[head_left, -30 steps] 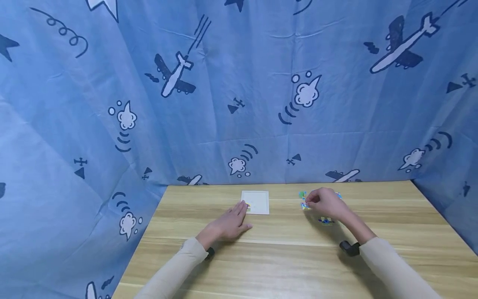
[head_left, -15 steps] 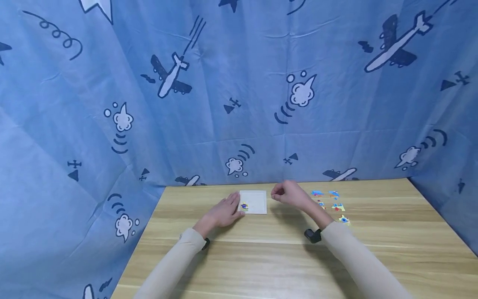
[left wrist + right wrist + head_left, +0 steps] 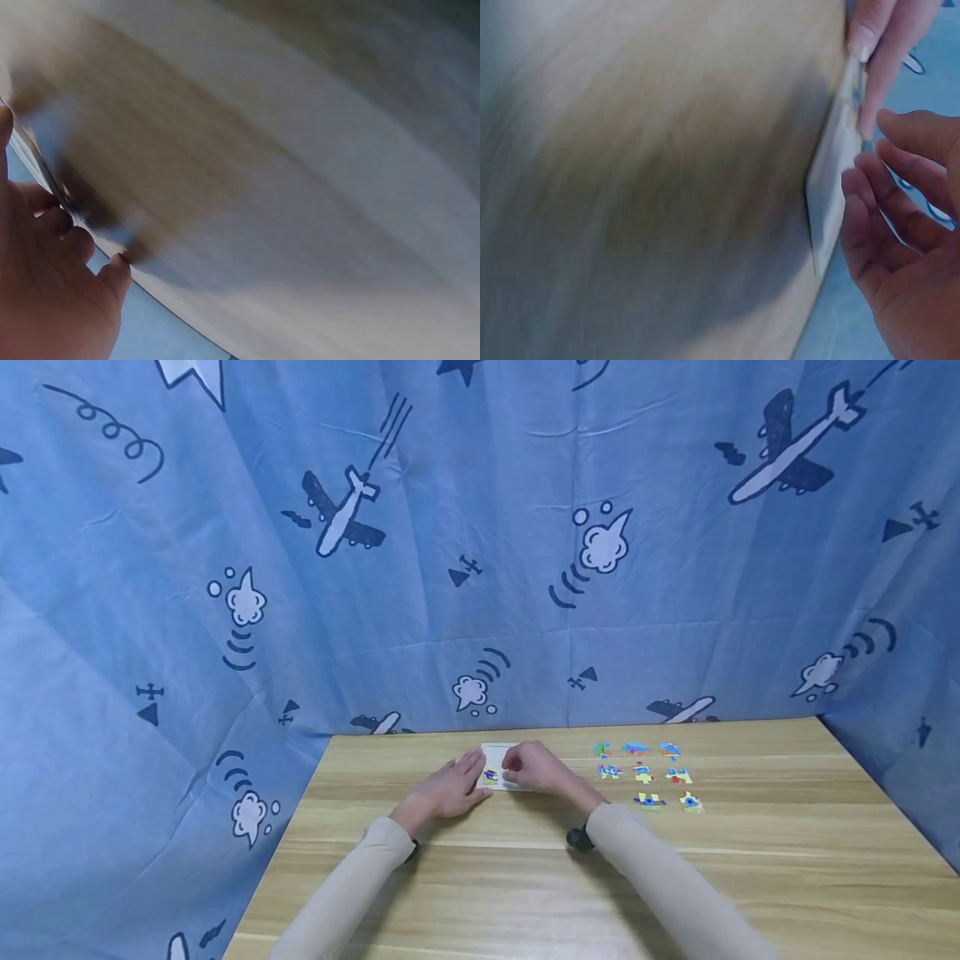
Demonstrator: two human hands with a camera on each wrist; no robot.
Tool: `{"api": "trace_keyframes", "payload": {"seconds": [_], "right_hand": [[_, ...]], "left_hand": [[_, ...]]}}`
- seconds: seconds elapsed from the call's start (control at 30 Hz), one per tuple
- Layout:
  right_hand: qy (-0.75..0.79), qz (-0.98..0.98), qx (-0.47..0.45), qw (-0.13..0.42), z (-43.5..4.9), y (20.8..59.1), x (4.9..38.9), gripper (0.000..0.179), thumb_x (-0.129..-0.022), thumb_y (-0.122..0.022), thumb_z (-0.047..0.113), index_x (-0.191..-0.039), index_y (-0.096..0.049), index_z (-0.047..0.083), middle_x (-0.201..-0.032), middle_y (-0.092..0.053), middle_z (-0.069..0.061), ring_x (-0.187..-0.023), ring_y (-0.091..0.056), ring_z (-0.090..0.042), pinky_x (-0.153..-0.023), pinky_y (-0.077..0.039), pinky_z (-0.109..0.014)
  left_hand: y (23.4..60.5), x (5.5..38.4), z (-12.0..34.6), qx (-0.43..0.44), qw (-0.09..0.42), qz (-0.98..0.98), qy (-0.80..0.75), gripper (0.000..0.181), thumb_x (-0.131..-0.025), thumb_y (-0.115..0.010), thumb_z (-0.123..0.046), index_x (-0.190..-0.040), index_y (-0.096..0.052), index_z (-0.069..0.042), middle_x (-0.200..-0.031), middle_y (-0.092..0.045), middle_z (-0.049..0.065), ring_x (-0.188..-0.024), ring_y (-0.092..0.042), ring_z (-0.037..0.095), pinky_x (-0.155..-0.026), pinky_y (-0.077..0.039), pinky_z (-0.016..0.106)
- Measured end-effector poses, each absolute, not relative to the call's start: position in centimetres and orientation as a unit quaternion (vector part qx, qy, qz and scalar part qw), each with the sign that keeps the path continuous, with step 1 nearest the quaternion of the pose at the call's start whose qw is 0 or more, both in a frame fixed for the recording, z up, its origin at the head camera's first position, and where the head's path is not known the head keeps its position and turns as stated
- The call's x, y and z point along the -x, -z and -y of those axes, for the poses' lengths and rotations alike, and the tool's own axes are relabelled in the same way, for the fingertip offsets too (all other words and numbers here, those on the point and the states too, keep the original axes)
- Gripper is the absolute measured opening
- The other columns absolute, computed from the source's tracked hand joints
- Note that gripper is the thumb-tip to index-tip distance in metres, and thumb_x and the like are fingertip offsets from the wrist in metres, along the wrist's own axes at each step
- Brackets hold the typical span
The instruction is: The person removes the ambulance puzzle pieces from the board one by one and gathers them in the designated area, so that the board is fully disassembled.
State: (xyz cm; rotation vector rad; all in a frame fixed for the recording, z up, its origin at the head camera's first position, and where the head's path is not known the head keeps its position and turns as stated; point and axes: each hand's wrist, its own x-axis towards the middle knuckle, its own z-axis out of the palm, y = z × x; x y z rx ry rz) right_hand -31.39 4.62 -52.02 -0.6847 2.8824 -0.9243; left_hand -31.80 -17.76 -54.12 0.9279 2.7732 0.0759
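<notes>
In the head view a small square white puzzle tray (image 3: 497,747) lies on the wooden table. A yellow and dark-blue jigsaw piece (image 3: 490,775) sits in its lower left corner. My left hand (image 3: 447,787) rests flat at the tray's left edge, fingers straight and thumb (image 3: 480,793) by the near left corner. My right hand (image 3: 542,767) is over the tray's right half, its fingertips drawn together close to the piece. In the right wrist view its bent fingers (image 3: 859,244) are beside the tray; I cannot tell whether a piece is between them.
Several loose jigsaw pieces lie in rows to the right, among them a green one (image 3: 602,749), a red and yellow one (image 3: 678,775) and a blue and yellow one (image 3: 648,802). A blue printed curtain (image 3: 420,610) hangs behind the table (image 3: 495,893).
My right hand has moved left from the loose pieces to the tray, uncovering the rows. My left hand has shifted slightly left along the tray's edge, leaving the corner piece more visible.
</notes>
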Motion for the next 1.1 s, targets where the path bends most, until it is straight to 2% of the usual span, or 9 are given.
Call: {"api": "trace_keyframes", "payload": {"seconds": [0.23, 0.63, 0.9, 1.1], "right_hand": [[0.288, -0.936, 0.201, 0.006, -3.1, 53.6, 32.1, 0.020, -0.088, -0.079, 0.010, -0.106, -0.079, 0.000, -0.100, -0.078, -0.011, -0.096, -0.072, -0.024, -0.093, -0.060, -0.044], [0.294, -0.932, 0.213, 0.019, -2.5, 54.3, 32.9, 0.023, -0.086, -0.076, 0.006, -0.107, -0.079, -0.001, -0.098, -0.075, -0.012, -0.090, -0.066, -0.021, -0.093, -0.059, -0.044], [0.302, -0.928, 0.215, 0.021, -2.3, 54.4, 33.0, 0.021, -0.082, -0.075, 0.006, -0.101, -0.077, -0.002, -0.091, -0.075, -0.010, -0.084, -0.065, -0.021, -0.090, -0.060, -0.043], [0.312, -0.930, 0.194, 0.027, -2.1, 54.2, 33.0, 0.019, -0.082, -0.076, 0.005, -0.100, -0.073, -0.001, -0.094, -0.074, -0.011, -0.087, -0.068, -0.021, -0.090, -0.060, -0.041]], "left_hand": [[54.6, 31.7, 17.4, -0.324, 0.100, -0.941, -0.001, 0.074, -0.113, -0.032, -0.052, -0.168, -0.019, -0.004, -0.178, -0.016, 0.010, -0.166, -0.018, 0.027, -0.134, -0.025, 0.050], [55.1, 31.8, 17.6, -0.311, 0.102, -0.945, -0.001, 0.075, -0.113, -0.028, -0.053, -0.169, -0.015, -0.006, -0.179, -0.013, 0.009, -0.167, -0.015, 0.025, -0.135, -0.022, 0.050], [54.9, 31.5, 17.7, -0.307, 0.104, -0.946, -0.001, 0.075, -0.113, -0.030, -0.054, -0.169, -0.017, -0.006, -0.179, -0.014, 0.009, -0.166, -0.017, 0.026, -0.135, -0.022, 0.050], [54.7, 31.8, 17.5, -0.312, 0.103, -0.944, 0.001, 0.073, -0.113, -0.031, -0.052, -0.168, -0.019, -0.005, -0.178, -0.015, 0.009, -0.166, -0.017, 0.027, -0.135, -0.023, 0.051]]}}
